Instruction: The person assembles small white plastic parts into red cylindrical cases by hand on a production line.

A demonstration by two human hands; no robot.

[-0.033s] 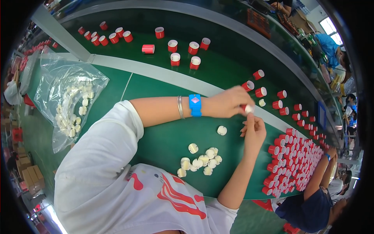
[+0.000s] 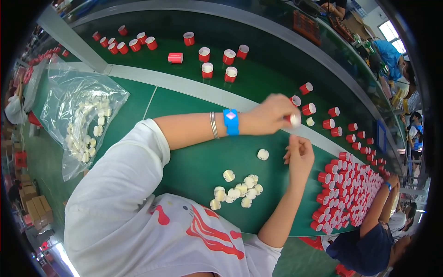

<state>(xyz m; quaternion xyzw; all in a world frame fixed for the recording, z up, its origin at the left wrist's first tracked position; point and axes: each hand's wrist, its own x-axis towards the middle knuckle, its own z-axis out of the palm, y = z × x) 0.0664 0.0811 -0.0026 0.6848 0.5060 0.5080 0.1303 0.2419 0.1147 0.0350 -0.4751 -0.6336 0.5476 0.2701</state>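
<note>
Parting: right hand now off small red cylindrical cup with white opening, blurred, at grey metal rail; left hand alone pinches it. Right fingers half curled on rail's near side; cannot tell whether tips meet. Beyond rail: red cups on dark green surface. Near side: white round pieces on green tabletop; clear plastic bag by rail's left end; massed cups, co-worker rightward.
</note>
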